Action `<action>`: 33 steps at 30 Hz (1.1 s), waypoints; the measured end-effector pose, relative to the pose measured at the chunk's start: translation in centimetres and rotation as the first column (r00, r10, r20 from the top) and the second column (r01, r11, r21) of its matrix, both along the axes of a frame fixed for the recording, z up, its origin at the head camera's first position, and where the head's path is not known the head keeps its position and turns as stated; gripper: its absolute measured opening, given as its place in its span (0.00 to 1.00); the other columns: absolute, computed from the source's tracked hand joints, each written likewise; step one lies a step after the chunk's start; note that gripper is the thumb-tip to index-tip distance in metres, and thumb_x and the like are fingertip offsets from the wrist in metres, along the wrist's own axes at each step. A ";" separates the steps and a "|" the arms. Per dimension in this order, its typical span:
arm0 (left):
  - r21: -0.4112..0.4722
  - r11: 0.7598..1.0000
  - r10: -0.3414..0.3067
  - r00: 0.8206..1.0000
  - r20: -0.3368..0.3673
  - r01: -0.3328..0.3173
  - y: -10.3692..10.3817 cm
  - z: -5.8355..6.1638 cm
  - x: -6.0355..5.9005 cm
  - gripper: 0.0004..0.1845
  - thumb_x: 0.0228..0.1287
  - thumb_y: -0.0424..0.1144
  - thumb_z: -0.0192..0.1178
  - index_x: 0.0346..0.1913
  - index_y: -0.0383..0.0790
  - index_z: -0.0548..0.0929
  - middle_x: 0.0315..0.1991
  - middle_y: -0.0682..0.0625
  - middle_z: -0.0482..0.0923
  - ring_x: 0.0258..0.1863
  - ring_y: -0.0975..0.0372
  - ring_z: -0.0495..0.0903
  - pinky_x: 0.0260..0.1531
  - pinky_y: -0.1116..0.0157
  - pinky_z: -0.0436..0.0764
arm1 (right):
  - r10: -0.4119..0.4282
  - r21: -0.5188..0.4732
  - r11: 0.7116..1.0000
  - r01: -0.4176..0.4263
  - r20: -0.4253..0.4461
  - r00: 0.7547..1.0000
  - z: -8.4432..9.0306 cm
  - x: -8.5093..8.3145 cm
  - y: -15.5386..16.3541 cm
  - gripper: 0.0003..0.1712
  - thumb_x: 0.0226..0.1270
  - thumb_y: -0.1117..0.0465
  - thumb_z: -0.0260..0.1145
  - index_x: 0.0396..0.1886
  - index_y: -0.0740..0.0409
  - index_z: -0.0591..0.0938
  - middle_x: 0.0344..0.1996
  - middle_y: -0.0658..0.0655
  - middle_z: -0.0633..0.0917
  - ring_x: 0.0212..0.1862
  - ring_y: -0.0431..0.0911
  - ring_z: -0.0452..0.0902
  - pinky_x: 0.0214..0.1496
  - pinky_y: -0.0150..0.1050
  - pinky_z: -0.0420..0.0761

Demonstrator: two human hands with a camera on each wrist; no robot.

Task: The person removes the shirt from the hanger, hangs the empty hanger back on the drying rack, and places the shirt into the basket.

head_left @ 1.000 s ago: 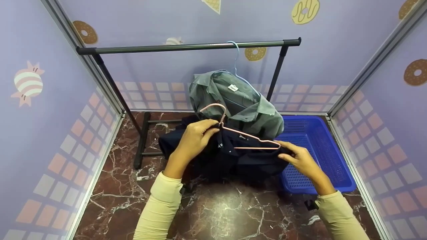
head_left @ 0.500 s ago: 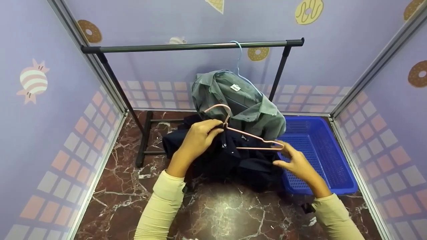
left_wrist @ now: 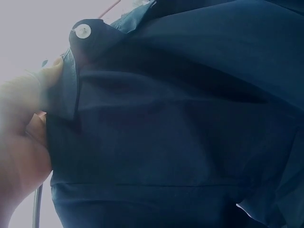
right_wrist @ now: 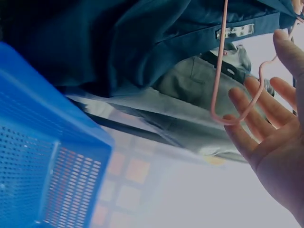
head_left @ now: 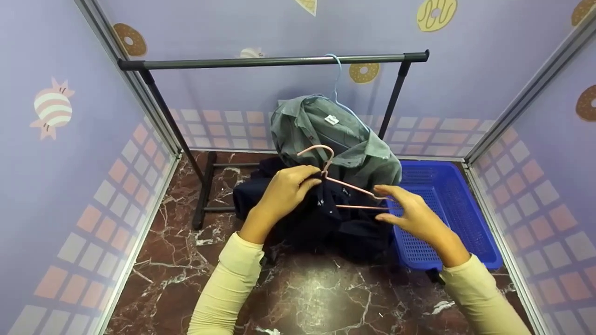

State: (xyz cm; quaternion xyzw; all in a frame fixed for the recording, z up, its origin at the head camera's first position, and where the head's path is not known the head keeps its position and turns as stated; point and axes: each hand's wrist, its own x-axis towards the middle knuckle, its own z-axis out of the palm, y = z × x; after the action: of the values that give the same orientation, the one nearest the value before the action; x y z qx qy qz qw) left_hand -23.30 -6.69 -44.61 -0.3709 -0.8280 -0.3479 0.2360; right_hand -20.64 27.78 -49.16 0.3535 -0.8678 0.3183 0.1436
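left hand (head_left: 285, 191): we pinch the neck of the thin pink wire hanger (head_left: 347, 188) just under its hook, along with the collar of the dark navy button-up shirt (head_left: 321, 223). Fingers curled tight; we judge this grip carries the hanger and shirt together.
right hand (head_left: 409, 215): spread, fingers straight and apart, holding nothing. It sits just beside the hanger's right shoulder end; the right wrist view shows the wire bend near the fingertips (right_wrist: 247, 102), and we can't tell whether they touch it.
navy shirt: bunched up, draped below the pink hanger, held above the dark red marble floor (head_left: 307, 298) in front of the rack. Left wrist view shows only its cloth and one white button (left_wrist: 83, 31). Whether the hanger's left arm is inside the shirt we can't tell.
grey-green collared shirt (head_left: 333, 139): hung on a light blue hanger (head_left: 336, 74) hooked over the black metal rail of the clothes rack (head_left: 274, 61), right behind the navy one. Probably parked there so it stays off the floor.
blue perforated plastic basket (head_left: 447, 209): on the floor at our right, beside the rack's foot, under the right hand.
counts: two shirts, two hangers, one rack, one basket, two hands.
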 end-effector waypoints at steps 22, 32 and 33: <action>-0.001 1.000 -0.020 1.000 0.006 0.020 0.9 -0.3 -0.3 0.11 0.72 0.39 0.64 0.49 0.34 0.87 0.42 0.44 0.88 0.43 0.54 0.88 0.49 0.56 0.87 | -0.036 0.278 0.960 0.027 0.029 0.999 -0.9 -1.5 -2.8 0.32 0.53 0.61 0.82 0.56 0.54 0.77 0.30 0.45 0.90 0.30 0.41 0.87 0.32 0.44 0.85; 0.004 1.000 -0.025 1.000 0.008 0.025 0.7 -0.2 -0.4 0.12 0.72 0.38 0.64 0.49 0.33 0.88 0.44 0.44 0.89 0.46 0.54 0.88 0.52 0.57 0.86 | -0.021 0.248 0.967 0.054 -0.135 0.991 -1.1 -1.7 -2.1 0.30 0.49 0.65 0.81 0.52 0.50 0.78 0.26 0.42 0.90 0.27 0.41 0.87 0.27 0.45 0.83; 0.003 1.000 -0.024 1.000 0.009 0.024 0.7 -0.4 -0.4 0.12 0.72 0.38 0.64 0.50 0.34 0.88 0.44 0.44 0.89 0.46 0.54 0.88 0.52 0.57 0.86 | -0.017 0.246 0.968 0.051 -0.138 0.990 -1.1 -1.7 -2.0 0.29 0.49 0.65 0.81 0.51 0.50 0.79 0.26 0.42 0.90 0.27 0.41 0.86 0.27 0.45 0.83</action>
State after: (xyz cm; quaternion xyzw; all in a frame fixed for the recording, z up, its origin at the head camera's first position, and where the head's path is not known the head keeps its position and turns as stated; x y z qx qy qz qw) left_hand -23.71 -5.98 -44.96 -0.3790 -0.8240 -0.3538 0.2285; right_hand -22.35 25.75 -50.31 0.3746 -0.8951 0.1796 0.1619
